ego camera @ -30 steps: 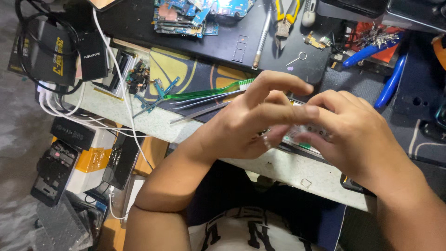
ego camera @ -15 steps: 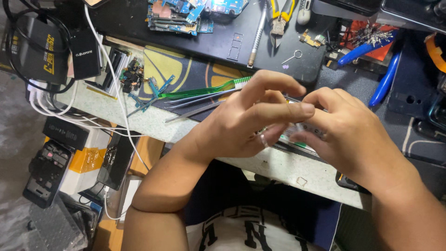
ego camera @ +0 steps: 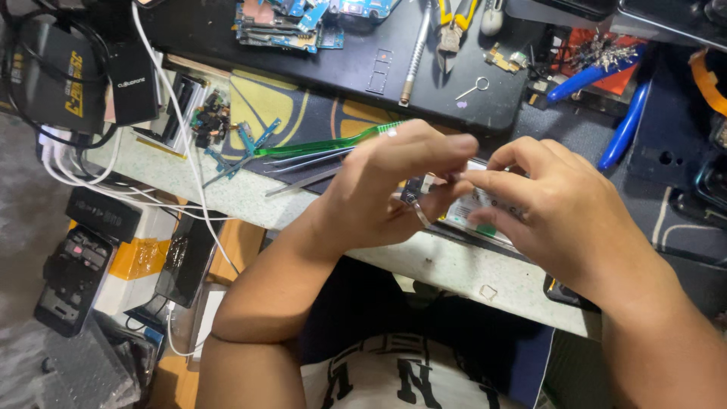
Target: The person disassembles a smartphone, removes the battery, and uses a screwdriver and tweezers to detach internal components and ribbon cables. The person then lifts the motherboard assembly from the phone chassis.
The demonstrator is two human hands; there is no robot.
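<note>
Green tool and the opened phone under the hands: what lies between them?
In the head view, metal tweezers lie just below the green tool, and the left hand covers the rest of the stretch up to the phone.

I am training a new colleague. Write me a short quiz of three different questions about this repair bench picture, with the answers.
1. True or false: the left hand and the right hand meet fingertip to fingertip above the opened phone.
2. Which lies just left of the left hand? A) green plastic tool B) a hammer C) a cup
3. Fill in: the yellow-handled pliers lie at the ___ edge of the picture.

Key: 1 true; 2 A; 3 top.
</note>
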